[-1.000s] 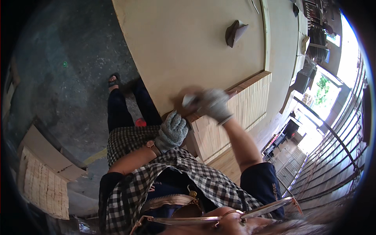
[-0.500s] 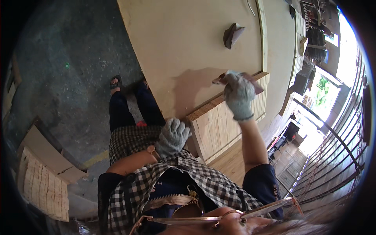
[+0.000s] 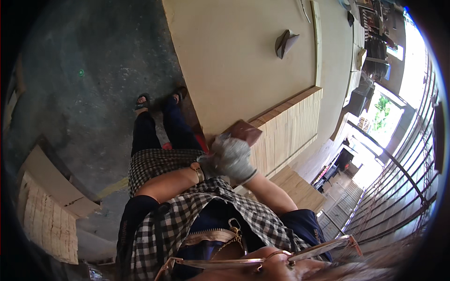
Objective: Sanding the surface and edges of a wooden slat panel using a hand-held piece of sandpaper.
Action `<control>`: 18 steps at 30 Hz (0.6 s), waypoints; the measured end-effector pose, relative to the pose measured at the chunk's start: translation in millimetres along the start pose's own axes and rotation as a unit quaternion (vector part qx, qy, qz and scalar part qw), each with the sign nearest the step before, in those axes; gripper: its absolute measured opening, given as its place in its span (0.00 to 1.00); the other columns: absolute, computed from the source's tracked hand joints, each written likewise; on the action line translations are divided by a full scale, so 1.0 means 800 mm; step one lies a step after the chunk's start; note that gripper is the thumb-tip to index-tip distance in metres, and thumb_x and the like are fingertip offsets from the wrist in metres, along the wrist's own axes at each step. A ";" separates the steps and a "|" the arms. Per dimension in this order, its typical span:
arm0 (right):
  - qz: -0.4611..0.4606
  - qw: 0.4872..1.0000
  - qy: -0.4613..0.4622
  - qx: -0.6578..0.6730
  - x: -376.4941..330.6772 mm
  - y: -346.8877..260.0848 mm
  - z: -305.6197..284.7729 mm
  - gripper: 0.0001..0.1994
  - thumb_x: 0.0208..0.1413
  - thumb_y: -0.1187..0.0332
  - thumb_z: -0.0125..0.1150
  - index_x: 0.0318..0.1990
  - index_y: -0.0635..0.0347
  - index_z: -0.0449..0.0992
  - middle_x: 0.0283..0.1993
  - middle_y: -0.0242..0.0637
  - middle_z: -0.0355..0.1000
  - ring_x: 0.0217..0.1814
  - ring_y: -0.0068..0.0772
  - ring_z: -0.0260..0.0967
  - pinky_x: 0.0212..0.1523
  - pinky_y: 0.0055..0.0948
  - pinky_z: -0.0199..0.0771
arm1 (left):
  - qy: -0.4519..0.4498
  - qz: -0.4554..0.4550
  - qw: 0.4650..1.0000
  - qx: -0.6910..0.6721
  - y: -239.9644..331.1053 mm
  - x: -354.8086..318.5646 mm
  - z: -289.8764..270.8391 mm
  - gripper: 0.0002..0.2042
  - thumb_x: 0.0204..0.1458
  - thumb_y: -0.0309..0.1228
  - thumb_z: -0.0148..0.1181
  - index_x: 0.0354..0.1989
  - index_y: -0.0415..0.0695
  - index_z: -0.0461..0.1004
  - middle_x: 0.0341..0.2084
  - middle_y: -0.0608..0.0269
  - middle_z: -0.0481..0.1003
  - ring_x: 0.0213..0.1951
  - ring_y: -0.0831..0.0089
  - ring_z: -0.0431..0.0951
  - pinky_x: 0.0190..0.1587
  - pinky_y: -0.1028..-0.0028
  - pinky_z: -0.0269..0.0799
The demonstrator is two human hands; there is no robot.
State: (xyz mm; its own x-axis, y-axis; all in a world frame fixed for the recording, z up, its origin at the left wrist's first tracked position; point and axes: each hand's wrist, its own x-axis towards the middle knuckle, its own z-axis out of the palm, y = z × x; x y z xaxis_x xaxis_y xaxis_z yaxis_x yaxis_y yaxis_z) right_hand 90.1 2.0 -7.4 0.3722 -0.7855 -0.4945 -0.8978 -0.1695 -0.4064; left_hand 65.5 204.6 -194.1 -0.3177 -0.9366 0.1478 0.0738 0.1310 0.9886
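My right hand (image 3: 233, 159), in a grey knit glove, is closed round a reddish-brown sheet of sandpaper (image 3: 245, 132). The sheet sticks out past the fingers, over the near left end of a row of pale wooden strips (image 3: 286, 133) set side by side on the table. My left hand (image 3: 210, 166), also gloved, is close against the right one at the table's near edge; its fingers are hidden. A watch sits on that wrist. Another folded piece of sandpaper (image 3: 286, 43) rests on the table farther off.
The strips lie on a broad tan tabletop (image 3: 234, 61), along which a long wooden batten (image 3: 318, 47) runs. Floor shows at the left, with a stack of pale wood pieces (image 3: 49, 220) beside a cardboard sheet (image 3: 56, 180). A barred metal grille (image 3: 398, 173) stands at the right.
My right hand has swept left and nearer with the sandpaper, from the far part of the strips to their near end, beside my left hand. The left fingers are now covered.
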 end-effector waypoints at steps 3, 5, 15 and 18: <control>0.035 0.998 0.046 0.036 -0.022 0.012 -0.018 0.09 0.37 0.73 0.59 0.30 0.53 0.75 0.26 0.35 0.73 0.33 0.35 0.72 0.32 0.36 0.71 | -0.118 0.037 0.992 -0.001 0.040 0.033 -0.082 0.15 0.50 0.33 0.47 0.46 0.46 0.68 0.34 0.58 0.69 0.36 0.63 0.71 0.45 0.59 0.67; -0.030 0.990 0.134 0.012 -0.023 0.038 -0.065 0.11 0.39 0.79 0.56 0.33 0.57 0.74 0.26 0.35 0.74 0.32 0.33 0.73 0.33 0.35 0.72 | -0.181 0.052 0.982 0.012 0.073 0.103 -0.111 0.15 0.50 0.33 0.47 0.46 0.46 0.69 0.36 0.58 0.69 0.37 0.62 0.71 0.46 0.59 0.67; 0.185 0.974 0.105 -0.073 -0.014 0.133 -0.035 0.03 0.42 0.66 0.57 0.23 0.51 0.75 0.20 0.37 0.69 0.22 0.42 0.68 0.25 0.40 0.68 | -0.197 0.214 0.920 0.262 0.086 0.133 -0.119 0.13 0.49 0.35 0.48 0.42 0.46 0.68 0.35 0.56 0.68 0.37 0.60 0.69 0.42 0.59 0.67; 0.111 0.987 0.112 -0.042 -0.009 0.046 0.005 0.04 0.37 0.70 0.60 0.25 0.52 0.77 0.24 0.38 0.72 0.31 0.41 0.71 0.31 0.37 0.69 | -0.185 0.204 0.931 0.237 0.057 0.098 -0.089 0.15 0.50 0.35 0.47 0.45 0.46 0.67 0.39 0.54 0.68 0.41 0.58 0.69 0.46 0.57 0.67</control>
State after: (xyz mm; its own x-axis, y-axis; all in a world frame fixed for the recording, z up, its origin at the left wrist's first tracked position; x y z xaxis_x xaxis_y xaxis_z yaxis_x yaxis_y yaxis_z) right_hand 55.3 3.5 -21.6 0.1102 -0.9194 -0.3775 -0.9711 -0.0188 -0.2377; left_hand 111.1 114.1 -139.1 -0.6658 -0.6121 0.4268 -0.1379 0.6631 0.7357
